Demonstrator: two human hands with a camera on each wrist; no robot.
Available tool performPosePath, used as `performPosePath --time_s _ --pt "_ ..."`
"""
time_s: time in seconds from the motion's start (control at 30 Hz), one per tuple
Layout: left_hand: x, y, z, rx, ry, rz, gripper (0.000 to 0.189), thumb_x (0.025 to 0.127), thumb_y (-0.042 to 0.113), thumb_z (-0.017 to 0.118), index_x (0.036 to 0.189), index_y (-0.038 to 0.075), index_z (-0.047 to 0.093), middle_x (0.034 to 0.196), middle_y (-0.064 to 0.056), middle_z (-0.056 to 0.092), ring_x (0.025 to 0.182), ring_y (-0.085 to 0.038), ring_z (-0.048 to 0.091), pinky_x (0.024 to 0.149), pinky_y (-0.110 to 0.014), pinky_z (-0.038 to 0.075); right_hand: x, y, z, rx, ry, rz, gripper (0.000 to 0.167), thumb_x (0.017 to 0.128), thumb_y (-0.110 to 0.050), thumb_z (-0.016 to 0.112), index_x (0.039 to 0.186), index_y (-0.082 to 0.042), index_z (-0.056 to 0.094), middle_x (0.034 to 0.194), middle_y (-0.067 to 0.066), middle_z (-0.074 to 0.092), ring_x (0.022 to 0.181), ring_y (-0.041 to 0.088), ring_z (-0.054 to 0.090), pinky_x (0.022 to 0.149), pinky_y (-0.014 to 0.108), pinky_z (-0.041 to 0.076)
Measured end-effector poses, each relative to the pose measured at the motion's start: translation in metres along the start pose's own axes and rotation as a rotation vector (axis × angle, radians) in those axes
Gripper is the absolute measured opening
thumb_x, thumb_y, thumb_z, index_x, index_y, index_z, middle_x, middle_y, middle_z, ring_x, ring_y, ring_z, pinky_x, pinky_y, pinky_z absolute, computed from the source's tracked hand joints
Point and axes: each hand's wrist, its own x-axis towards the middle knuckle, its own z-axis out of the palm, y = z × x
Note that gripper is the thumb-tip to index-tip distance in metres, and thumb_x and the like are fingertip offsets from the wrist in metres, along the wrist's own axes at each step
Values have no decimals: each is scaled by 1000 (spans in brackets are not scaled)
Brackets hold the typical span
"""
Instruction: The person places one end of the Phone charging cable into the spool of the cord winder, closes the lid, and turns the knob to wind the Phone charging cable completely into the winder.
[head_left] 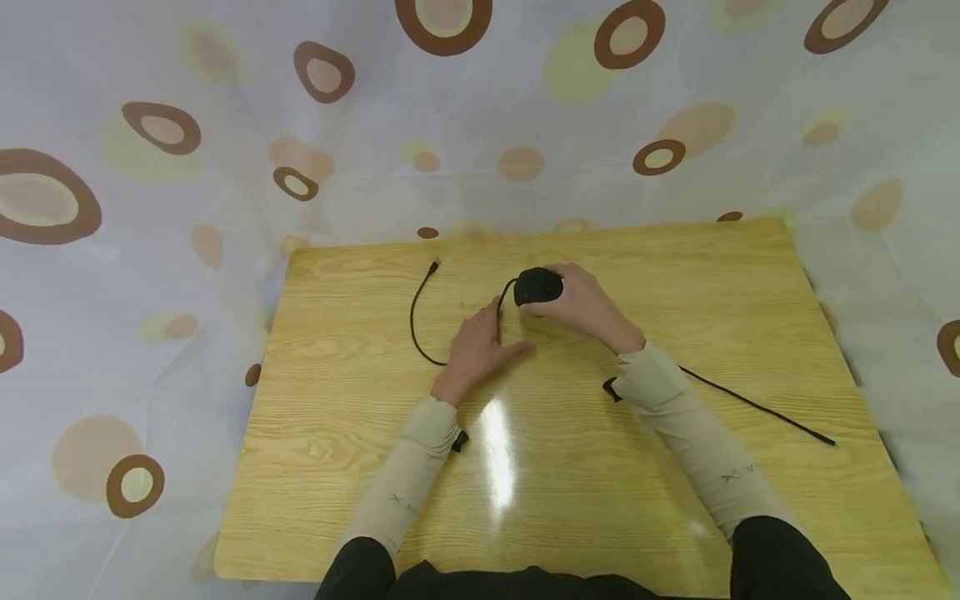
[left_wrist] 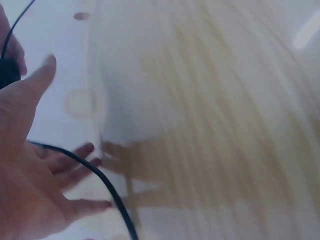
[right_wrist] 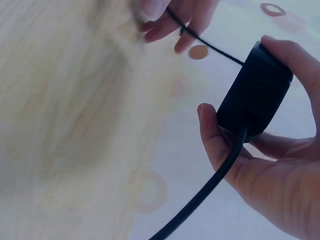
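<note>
Over the far middle of the table my right hand (head_left: 583, 304) grips a black block (head_left: 538, 286), thumb on one side and fingers on the other. The right wrist view shows a cord (right_wrist: 207, 197) leaving one end of the block and a thinner cord (right_wrist: 220, 51) at the opposite end. My left hand (head_left: 480, 343) is just left of the block, thumb spread and fingers extended, with the cord (left_wrist: 102, 175) running across it. Beyond that hand the cord (head_left: 413, 321) curves over the table to a metal-tipped plug (head_left: 434, 267).
The other cord (head_left: 757, 407) comes out from behind my right sleeve (head_left: 656, 379) and ends toward the table's right side. The wooden table (head_left: 337, 483) meets a patterned sheet (head_left: 360, 150) at its back and sides. Light glares off the tabletop near the middle.
</note>
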Motion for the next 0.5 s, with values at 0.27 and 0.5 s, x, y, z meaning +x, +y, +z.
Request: performPosePath --time_s 0.27,0.5 --pt "12 39 21 -161 81 -76 136 86 72 75 169 9 -13 161 -22 49 137 -38 62 103 -52 58 0 -16 -4 75 61 32 88 89 -54 81 156 -7 49 158 19 52 144 40 53 116 60 46" --pt "18 61 37 -324 187 -117 110 94 56 75 170 13 8 166 -14 41 141 -34 59 102 -52 58 3 -25 0 120 91 14 81 88 -51 82 151 -7 55 151 17 59 137 38 59 113 57 49"
